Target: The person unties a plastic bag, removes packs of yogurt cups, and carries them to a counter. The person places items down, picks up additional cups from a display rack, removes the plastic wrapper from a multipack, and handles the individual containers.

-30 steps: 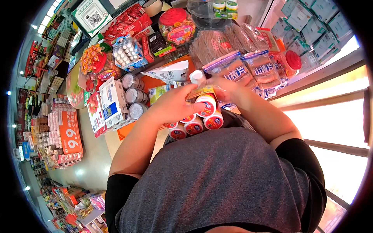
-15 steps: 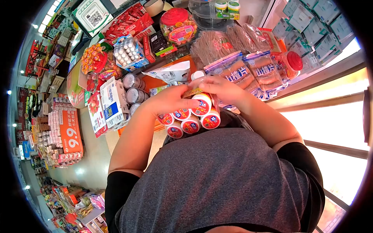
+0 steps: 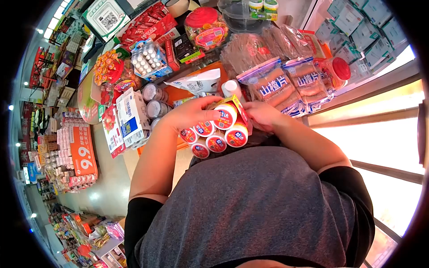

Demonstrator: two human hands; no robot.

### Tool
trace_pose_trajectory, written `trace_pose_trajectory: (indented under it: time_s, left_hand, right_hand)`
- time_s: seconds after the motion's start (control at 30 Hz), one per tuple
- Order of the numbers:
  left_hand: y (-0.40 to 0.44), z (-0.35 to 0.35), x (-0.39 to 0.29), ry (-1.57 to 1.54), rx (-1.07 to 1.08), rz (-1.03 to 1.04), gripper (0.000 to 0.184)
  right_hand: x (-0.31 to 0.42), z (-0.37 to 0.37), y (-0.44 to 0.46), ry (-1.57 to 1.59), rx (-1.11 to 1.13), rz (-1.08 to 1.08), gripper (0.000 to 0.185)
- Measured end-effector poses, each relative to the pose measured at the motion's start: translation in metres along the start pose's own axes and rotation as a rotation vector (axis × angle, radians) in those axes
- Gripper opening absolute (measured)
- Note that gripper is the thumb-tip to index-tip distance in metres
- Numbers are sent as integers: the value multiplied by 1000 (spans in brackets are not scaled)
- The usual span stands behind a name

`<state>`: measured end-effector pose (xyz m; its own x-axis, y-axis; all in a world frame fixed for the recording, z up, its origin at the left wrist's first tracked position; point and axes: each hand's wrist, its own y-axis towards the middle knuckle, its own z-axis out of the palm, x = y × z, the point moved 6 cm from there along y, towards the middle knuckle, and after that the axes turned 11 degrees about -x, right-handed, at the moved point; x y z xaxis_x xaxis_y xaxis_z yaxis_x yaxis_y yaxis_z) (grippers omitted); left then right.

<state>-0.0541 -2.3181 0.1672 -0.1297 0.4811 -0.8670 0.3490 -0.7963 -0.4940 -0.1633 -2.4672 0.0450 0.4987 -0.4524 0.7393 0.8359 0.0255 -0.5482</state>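
A pack of gum bottles (image 3: 216,143) with round white lids and red labels lies tilted in front of my body, lids facing me. My left hand (image 3: 190,114) grips it from the upper left, its fingers across the upper lids. A yellow-and-red cardboard edge (image 3: 238,107) stands up at the pack's upper right. Beside this edge is my right hand (image 3: 264,116), its fingers curled in against the pack's right side; what they pinch is hidden. Just beyond the pack stands a white-capped bottle (image 3: 231,89).
Bags of hawthorn slices (image 3: 273,88) lie at the right of the counter. A white pouch (image 3: 196,81), clear round tubs (image 3: 156,108) and a white carton (image 3: 130,118) sit ahead and left. Further back are a red-lidded candy jar (image 3: 205,29) and a QR code sign (image 3: 107,20).
My right hand has come off the pack's top and moved down to its right side. The cardboard edge and the white-capped bottle show more now. The pack has tilted slightly.
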Motion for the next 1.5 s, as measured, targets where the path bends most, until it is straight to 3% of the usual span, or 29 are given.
trace_pose_trajectory:
  time_s: [0.07,0.17,0.3,0.4,0.43,0.53,0.67,0.7,0.8,0.87,0.97,1.07,1.1,1.2,1.23,1.27,1.33,1.47,1.5]
  left_hand:
    - [-1,-4,3,-35,-32,-46,69]
    - [2,-11,13,-58,-15,-63,66]
    - [2,-8,-2,123,11,-69,62]
    - [6,-9,1,206,-38,-31,59]
    - [8,-15,8,252,-97,-23,59]
    - [4,-27,31,-90,-141,-134,64]
    - [-8,-19,17,-206,-82,-109,60]
    - [-5,-20,16,-155,-71,-93,63]
    - [8,-20,19,-92,3,-74,63]
    - [13,-19,17,-4,36,-41,66]
    - [12,-13,1,156,74,5,73]
    - [22,-13,10,260,99,74,67]
    - [20,-10,1,356,105,120,70]
    - [29,-6,-6,533,140,140,78]
    - [31,-4,-11,633,145,156,89]
    - [34,-3,-11,702,166,121,87]
    - [32,2,-17,604,172,75,86]
    - [29,13,-17,448,231,56,88]
    - [29,14,-16,435,220,49,87]
  right_hand:
    - [1,-26,-16,-348,-41,-1,26]
    - [38,-29,-72,-621,-113,-32,19]
    - [73,-25,-90,-622,-60,-314,26]
    - [71,-19,-103,-1040,-106,-349,25]
    - [64,-14,-106,-1253,69,-397,24]
    - [43,-15,-132,-1219,43,-532,23]
    - [70,-45,-134,-921,-412,-391,24]
    - [73,-55,-121,-925,-494,-448,29]
    - [95,-22,-91,-690,-405,-550,36]
    - [108,19,-75,-810,-312,-848,52]
    - [91,36,-21,-708,-65,-737,68]
    - [90,40,-15,-507,231,-143,84]
    - [95,43,-8,-586,337,-35,95]
    - [124,52,-3,-1300,340,-100,95]
    - [135,60,-8,-1450,296,-186,97]
    - [126,60,1,-1381,401,-142,98]
    - [120,60,-3,-1150,554,100,91]
    - [79,36,27,-815,611,430,85]
    - [69,31,37,-790,582,359,63]
